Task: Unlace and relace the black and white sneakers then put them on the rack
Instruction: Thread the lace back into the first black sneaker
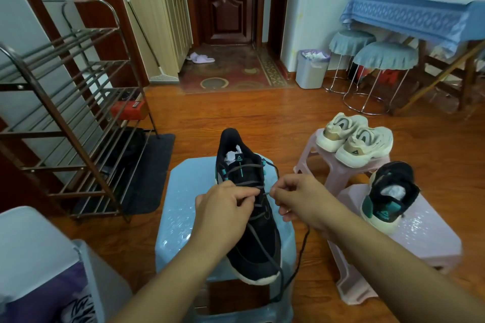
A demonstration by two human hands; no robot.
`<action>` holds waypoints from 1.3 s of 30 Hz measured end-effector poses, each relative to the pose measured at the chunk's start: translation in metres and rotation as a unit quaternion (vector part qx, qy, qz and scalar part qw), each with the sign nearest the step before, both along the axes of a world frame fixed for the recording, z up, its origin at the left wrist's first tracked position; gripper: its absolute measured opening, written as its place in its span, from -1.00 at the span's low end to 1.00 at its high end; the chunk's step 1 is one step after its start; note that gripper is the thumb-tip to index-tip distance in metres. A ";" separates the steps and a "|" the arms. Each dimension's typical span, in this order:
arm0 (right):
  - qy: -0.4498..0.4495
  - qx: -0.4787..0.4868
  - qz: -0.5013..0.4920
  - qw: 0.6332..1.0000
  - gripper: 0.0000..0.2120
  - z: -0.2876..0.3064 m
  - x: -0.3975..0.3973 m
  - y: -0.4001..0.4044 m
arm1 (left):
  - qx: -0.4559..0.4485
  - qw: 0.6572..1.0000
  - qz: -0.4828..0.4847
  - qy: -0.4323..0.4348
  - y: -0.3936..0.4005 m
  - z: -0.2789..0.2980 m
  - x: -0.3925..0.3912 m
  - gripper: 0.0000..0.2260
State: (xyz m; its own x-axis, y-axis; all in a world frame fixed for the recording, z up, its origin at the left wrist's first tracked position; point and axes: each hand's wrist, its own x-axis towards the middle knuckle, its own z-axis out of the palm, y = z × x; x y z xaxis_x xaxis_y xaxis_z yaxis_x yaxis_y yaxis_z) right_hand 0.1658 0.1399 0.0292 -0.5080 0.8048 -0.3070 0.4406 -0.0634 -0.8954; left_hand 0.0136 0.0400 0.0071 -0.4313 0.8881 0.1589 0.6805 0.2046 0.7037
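A black sneaker with a white sole (252,249) lies on a light blue stool (178,220), toe towards me. Its grey lace (245,166) crosses the upper eyelets, and loose ends trail down over the toe and off the stool. My left hand (223,204) rests on the middle of the shoe and pinches the lace there. My right hand (296,196) pinches a lace strand at the shoe's right side. The second black sneaker (388,196) stands on a pink stool (420,241) to the right. A metal shoe rack (70,123) stands at the left.
A pair of cream sneakers (354,139) sits on another pink stool (338,173) behind the second shoe. A dark mat (149,173) lies under the rack's foot. A bin (311,68), two covered stools (378,60) and a table (409,13) stand at the back right.
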 end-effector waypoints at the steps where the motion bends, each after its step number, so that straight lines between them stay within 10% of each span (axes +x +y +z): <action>1: 0.020 -0.038 -0.010 0.999 -0.88 -0.001 -0.001 -0.001 | 0.003 1.000 0.007 0.005 0.001 0.001 0.000 -0.82; 6: 0.144 -0.220 -0.051 0.964 -0.90 -0.011 -0.004 -0.002 | 0.011 0.999 0.015 0.030 0.006 -0.001 0.003 -0.86; 12: 0.007 0.035 -0.036 0.999 -0.88 -0.011 -0.005 -0.001 | 0.018 1.000 0.008 0.015 0.006 -0.003 0.002 -0.85; 19: -0.115 0.326 0.042 0.937 -0.90 -0.013 -0.008 -0.011 | 0.023 0.999 0.012 -0.045 0.006 -0.004 0.003 -0.84; 23: -0.005 0.078 0.023 0.997 -0.88 -0.016 -0.007 0.002 | 0.015 1.000 0.006 -0.025 0.006 -0.004 0.003 -0.79; 28: 0.081 -0.151 0.065 0.983 -0.82 -0.014 -0.003 0.017 | -0.004 0.996 -0.006 0.086 0.006 0.004 0.006 -0.78; 33: -0.056 0.081 0.076 0.992 -0.91 -0.012 -0.004 0.014 | 0.021 0.997 0.012 0.075 0.009 0.005 0.009 -0.90; 39: -0.145 0.448 0.182 0.863 -0.64 -0.007 -0.002 0.002 | 0.035 0.996 0.021 0.077 0.006 0.003 0.010 -0.90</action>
State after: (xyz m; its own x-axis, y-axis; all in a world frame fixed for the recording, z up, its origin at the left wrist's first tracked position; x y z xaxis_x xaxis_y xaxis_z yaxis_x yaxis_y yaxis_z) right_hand 0.1643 0.1423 0.0225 -0.7837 0.5884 0.1987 0.4988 0.7870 -0.3631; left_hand 0.0232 0.0465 0.0098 -0.4338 0.8539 0.2877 0.7731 0.1887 0.6055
